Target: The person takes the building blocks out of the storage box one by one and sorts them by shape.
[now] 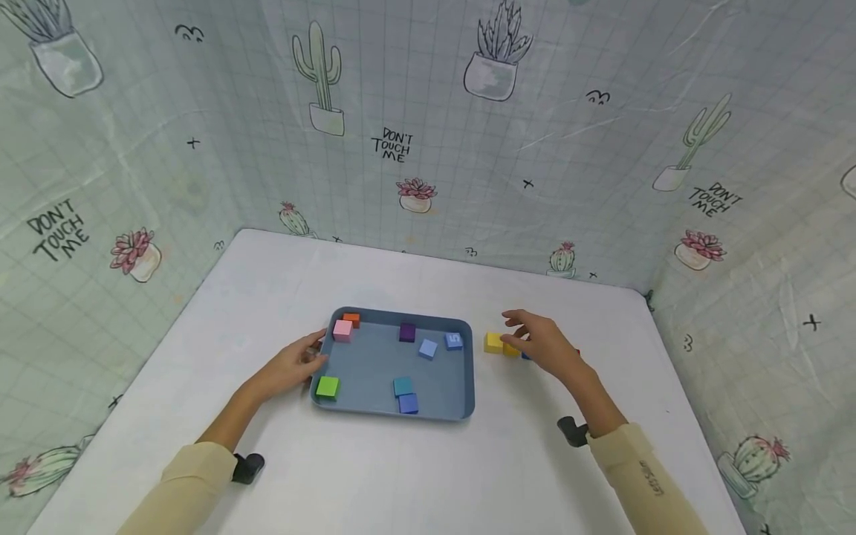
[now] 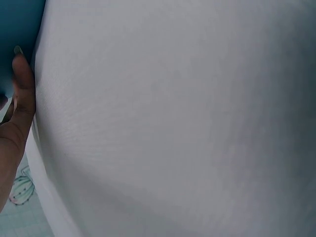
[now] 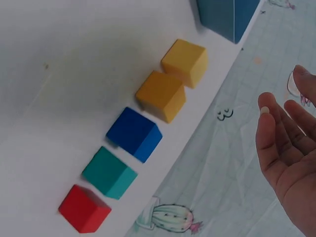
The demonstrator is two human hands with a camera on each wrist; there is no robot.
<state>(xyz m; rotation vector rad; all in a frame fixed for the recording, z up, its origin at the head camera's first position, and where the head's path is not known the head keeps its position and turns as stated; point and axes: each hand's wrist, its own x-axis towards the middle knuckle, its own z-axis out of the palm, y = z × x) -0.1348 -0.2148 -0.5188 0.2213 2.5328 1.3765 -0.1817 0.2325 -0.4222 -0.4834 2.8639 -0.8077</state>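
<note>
A blue-grey tray (image 1: 364, 357) with a low rim lies on the white table. My left hand (image 1: 294, 364) is at its left wall, thumb and fingertips against the rim; the left wrist view shows the thumb along the tray's outer side. My right hand (image 1: 543, 345) hovers right of the tray, fingers relaxed and apart, holding nothing. Below it runs a slanting row of cubes: yellow (image 3: 185, 61), amber (image 3: 161, 95), blue (image 3: 134, 133), teal (image 3: 109, 172) and red (image 3: 85, 208). In the head view the hand covers part of this row.
Inside the tray, a pink cube (image 1: 343, 331) and an orange cube (image 1: 351, 320) sit at back left, a green cube (image 1: 328, 388) at front left. A purple cube (image 1: 407, 332) and several blue ones lie farther right. Patterned cloth (image 1: 414, 96) hangs around the table (image 1: 401, 475).
</note>
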